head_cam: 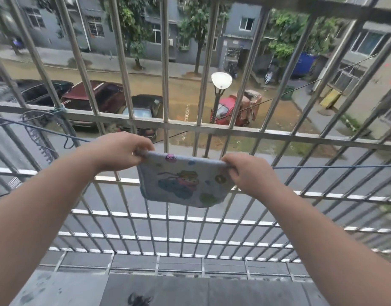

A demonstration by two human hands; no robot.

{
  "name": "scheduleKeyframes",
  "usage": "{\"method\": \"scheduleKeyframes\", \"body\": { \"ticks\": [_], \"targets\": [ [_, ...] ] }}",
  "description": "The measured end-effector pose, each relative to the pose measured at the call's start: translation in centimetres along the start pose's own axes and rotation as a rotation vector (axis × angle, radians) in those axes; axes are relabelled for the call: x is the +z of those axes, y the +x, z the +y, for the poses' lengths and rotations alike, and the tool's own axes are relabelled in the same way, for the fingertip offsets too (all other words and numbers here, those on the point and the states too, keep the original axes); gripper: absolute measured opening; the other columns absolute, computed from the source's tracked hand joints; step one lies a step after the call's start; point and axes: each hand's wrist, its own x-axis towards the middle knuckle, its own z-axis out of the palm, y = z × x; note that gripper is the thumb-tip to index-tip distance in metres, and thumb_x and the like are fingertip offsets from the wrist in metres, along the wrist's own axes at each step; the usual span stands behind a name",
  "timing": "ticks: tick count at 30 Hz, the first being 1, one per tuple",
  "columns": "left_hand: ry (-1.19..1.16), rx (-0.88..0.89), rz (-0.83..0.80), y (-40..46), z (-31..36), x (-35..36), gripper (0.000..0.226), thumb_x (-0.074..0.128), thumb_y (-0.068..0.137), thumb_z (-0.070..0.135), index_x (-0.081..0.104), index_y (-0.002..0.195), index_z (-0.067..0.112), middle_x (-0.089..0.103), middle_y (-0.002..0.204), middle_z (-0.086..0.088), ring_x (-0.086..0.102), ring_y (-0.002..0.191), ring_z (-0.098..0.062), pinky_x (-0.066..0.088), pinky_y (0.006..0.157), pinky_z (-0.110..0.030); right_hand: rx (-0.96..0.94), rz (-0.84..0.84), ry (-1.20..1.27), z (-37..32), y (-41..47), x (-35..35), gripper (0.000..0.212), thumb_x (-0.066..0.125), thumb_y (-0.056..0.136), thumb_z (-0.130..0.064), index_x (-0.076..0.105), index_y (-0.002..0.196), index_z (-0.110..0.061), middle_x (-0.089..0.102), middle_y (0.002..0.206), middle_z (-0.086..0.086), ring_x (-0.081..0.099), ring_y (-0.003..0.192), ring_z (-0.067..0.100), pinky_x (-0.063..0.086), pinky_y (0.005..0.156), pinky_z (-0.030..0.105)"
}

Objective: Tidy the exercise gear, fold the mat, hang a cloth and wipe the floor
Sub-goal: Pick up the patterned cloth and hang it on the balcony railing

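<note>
Cloth [181,181] hangs over a blue line [335,167] that runs across the inside of a metal window cage [212,127], and both hands hold it by its top edge. It is a small pale blue towel printed with a cartoon figure and a few coloured spots, folded over the line so that its near face drops flat toward the camera, its lower edge curving a little at the right corner. Left hand [118,152] grips the upper left corner, fingers curled round the fold with the knuckles up. Right hand [248,174] pinches the upper right corner, thumb and fingers closed on the fabric where the line leaves it. Both forearms reach out from the bottom corners of the view, bare. The line stretches taut to the right edge of the view; to the left it goes on past the left hand to a knot [58,109] tied on a bar of the cage, with loose loops dangling below. The cage floor is a grid of bars beneath the cloth, and a grey sill [168,288] lies just under the camera. Through the bars, far below, a muddy yard holds parked cars [95,96], a red three-wheeler [227,111] and a lamp post [221,80], with grey buildings and trees behind.
</note>
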Motion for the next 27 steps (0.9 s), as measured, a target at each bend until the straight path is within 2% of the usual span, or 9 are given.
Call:
{"method": "scheduleKeyframes", "body": {
  "ticks": [2,4,8,12,15,18,22,24,27],
  "targets": [
    [-0.037,0.039,-0.057,-0.7,1.0,-0.8,0.031,0.059,0.09,0.025,0.058,0.114,0.046,0.066,0.112,0.015,0.062,0.099,-0.005,0.055,0.088,-0.035,0.044,-0.03,-0.044,-0.9,-0.8,-0.9,0.028,0.049,0.089,-0.021,0.058,0.111,-0.034,0.068,0.104,-0.01,0.061,0.094,0.021,0.053,0.075,0.037],
    [-0.049,0.115,-0.081,-1.2,2.7,-1.7,0.038,0.062,0.092,0.039,0.052,0.129,0.042,0.06,0.126,0.015,0.057,0.11,-0.004,0.05,0.095,-0.03,0.057,0.006,-0.086,-1.8,-1.9,-2.0,0.033,0.052,0.089,-0.025,0.056,0.121,-0.036,0.066,0.116,-0.011,0.058,0.108,0.019,0.053,0.086,0.038],
    [-0.02,0.299,0.008,-2.2,7.3,-2.6,0.057,0.058,0.092,0.05,0.039,0.144,0.036,0.048,0.146,0.011,0.049,0.125,-0.011,0.04,0.103,-0.03,0.171,0.096,-0.057,-3.9,-6.1,-4.4,0.05,0.056,0.093,-0.041,0.047,0.142,-0.03,0.053,0.142,-0.009,0.042,0.133,0.015,0.037,0.112,0.036],
    [-0.001,0.521,0.084,-3.3,11.3,-0.1,0.058,0.057,0.093,0.045,0.036,0.147,0.035,0.042,0.151,0.009,0.043,0.135,-0.013,0.033,0.112,-0.033,0.436,0.171,-0.101,-5.3,-13.7,-4.5,0.058,0.05,0.096,-0.047,0.037,0.149,-0.027,0.041,0.153,-0.002,0.033,0.141,0.018,0.027,0.118,0.037],
    [-0.04,0.654,0.015,-4.8,14.9,2.6,0.062,0.058,0.093,0.042,0.034,0.149,0.031,0.038,0.154,0.006,0.036,0.14,-0.015,0.025,0.117,-0.033,0.644,0.149,-0.109,-7.0,-21.3,-4.3,0.064,0.045,0.098,-0.049,0.025,0.154,-0.026,0.024,0.162,0.003,0.019,0.148,0.023,0.017,0.123,0.041],
    [0.021,0.817,-0.01,-7.3,19.2,5.6,0.07,0.051,0.092,0.053,0.027,0.152,0.028,0.029,0.16,-0.003,0.026,0.147,-0.021,0.019,0.122,-0.039,0.827,0.147,-0.121,-9.3,-29.9,-4.6,0.066,0.042,0.1,-0.048,0.017,0.157,-0.027,0.01,0.166,0.0,0.006,0.152,0.022,0.006,0.124,0.039],
    [0.154,1.06,0.003,-14.8,26.2,9.2,0.073,0.038,0.093,0.06,0.013,0.156,0.033,0.013,0.165,0.001,0.01,0.152,-0.023,0.008,0.123,-0.042,1.045,0.203,-0.17,-12.7,-42.2,-5.2,0.065,0.04,0.098,-0.052,0.02,0.155,-0.027,0.014,0.164,-0.004,0.009,0.151,0.026,0.016,0.122,0.045],
    [0.185,1.173,0.023,-19.8,30.0,11.0,0.074,0.035,0.094,0.062,0.007,0.156,0.035,0.009,0.165,0.001,0.006,0.152,-0.025,0.009,0.123,-0.047,1.146,0.212,-0.218,-14.7,-48.7,-5.3,0.067,0.033,0.094,-0.055,0.019,0.154,-0.029,0.018,0.163,0.0,0.012,0.151,0.026,0.019,0.121,0.047],
    [0.182,1.329,0.02,-27.9,36.2,14.7,0.073,0.032,0.094,0.064,0.006,0.156,0.035,0.01,0.165,0.0,0.009,0.152,-0.026,0.012,0.123,-0.048,1.316,0.271,-0.246,-18.8,-59.5,-5.3,0.066,0.043,0.092,-0.051,0.028,0.152,-0.028,0.028,0.161,0.004,0.02,0.148,0.029,0.024,0.119,0.049]
  ]
}}
